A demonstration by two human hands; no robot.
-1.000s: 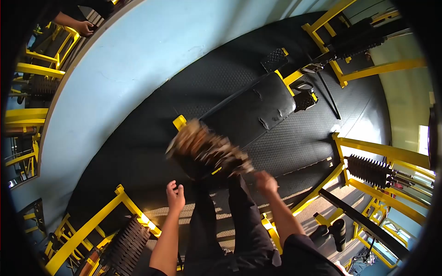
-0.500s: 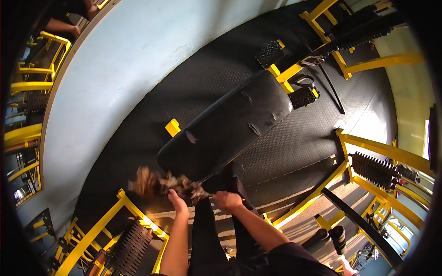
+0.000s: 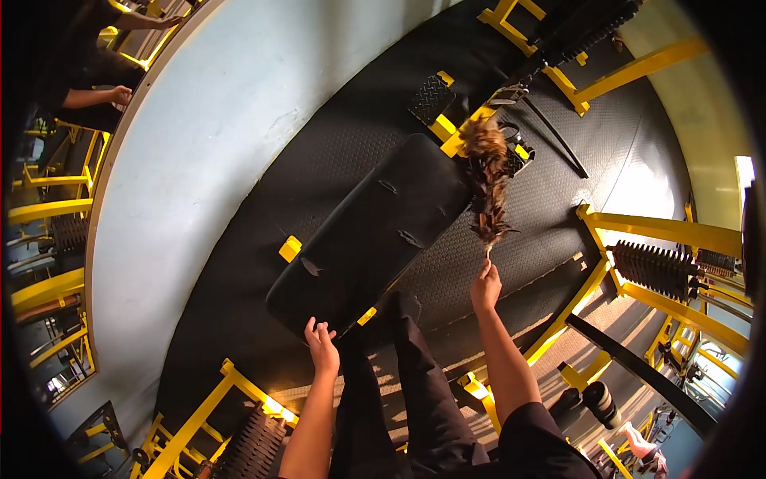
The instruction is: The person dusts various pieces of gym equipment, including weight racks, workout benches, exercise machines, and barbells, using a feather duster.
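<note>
A brown feather duster [image 3: 488, 184] points away from me, its handle gripped in my right hand [image 3: 486, 287]. Its plumes overlap the far right end of a black padded bench [image 3: 375, 227] and the yellow frame there. Several small tears mark the bench's cover. My left hand [image 3: 321, 348] is open, fingers apart, by the near end of the bench and holding nothing.
Black rubber matting [image 3: 471, 239] covers the floor around the bench. A dark footplate [image 3: 432, 99] sits at its far end. Yellow machine frames with weight stacks [image 3: 653, 270] stand right and lower left. A pale wall [image 3: 215, 104] with a mirror [image 3: 60, 239] is on the left.
The feather duster has swung from the near left over to the far right in my right hand. My left hand has stayed near the bench's near end, now apart from the feathers.
</note>
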